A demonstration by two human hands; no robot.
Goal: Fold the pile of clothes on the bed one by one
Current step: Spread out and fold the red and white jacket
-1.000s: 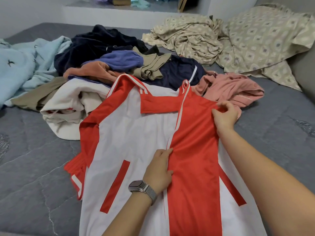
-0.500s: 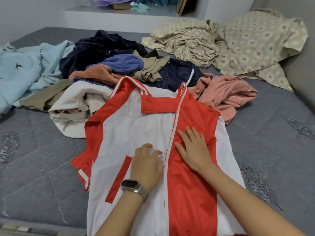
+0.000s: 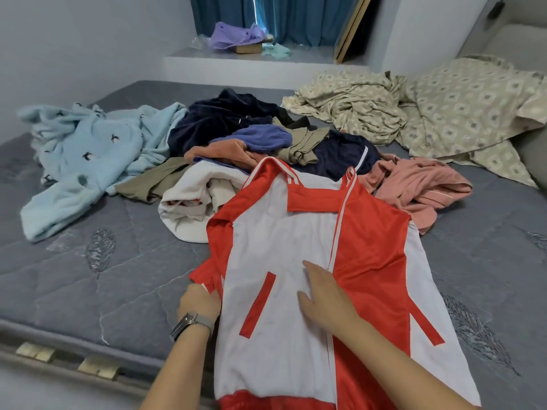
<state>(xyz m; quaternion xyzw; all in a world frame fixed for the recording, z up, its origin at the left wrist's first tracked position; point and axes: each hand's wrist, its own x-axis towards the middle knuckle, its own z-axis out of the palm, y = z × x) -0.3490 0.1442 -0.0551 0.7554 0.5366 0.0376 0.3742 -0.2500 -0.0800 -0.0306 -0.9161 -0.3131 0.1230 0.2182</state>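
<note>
Grey quilted bed; right hand flat on jacket; left hand pinching sleeve

- Soft, even, cool indoor light fills the room; nothing is harshly lit.
- A thin bright streak of daylight shows through a gap in the blue curtain behind the bed.
- Shadows are faint and diffuse, darkest under the folds of the pile of clothes.
- There is no strong glare; the red satin of the jacket carries a mild sheen.
- Wide-angle distortion bows the bed's edges outward.
- Focus is fair, slightly soft towards the corners.
</note>
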